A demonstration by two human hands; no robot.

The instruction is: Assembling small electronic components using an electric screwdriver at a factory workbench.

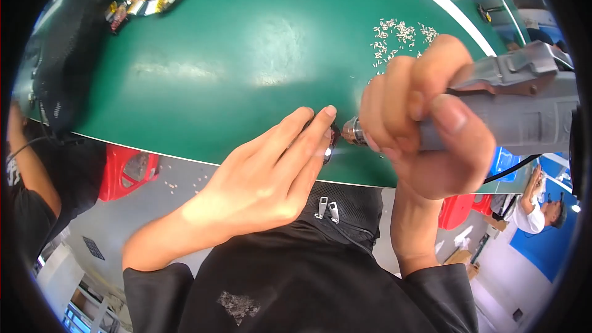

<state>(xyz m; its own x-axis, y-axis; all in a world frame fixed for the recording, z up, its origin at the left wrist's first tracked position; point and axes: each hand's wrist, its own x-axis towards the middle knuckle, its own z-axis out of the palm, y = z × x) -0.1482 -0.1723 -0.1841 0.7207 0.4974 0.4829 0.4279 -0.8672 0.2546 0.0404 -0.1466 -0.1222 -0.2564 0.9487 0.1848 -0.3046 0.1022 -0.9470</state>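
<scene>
Grey screwdriver (518, 114) in right hand (425, 129)

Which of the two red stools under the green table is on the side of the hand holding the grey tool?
The red plastic stool beside the right hand; the other red stool stands left.

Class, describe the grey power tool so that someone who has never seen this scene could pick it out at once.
Find the green table and go to its near right edge. There the right hand holds a grey screwdriver, its metal tip pointing left toward the left hand. It is the only large grey thing there; the scattered screws behind are tiny.
</scene>
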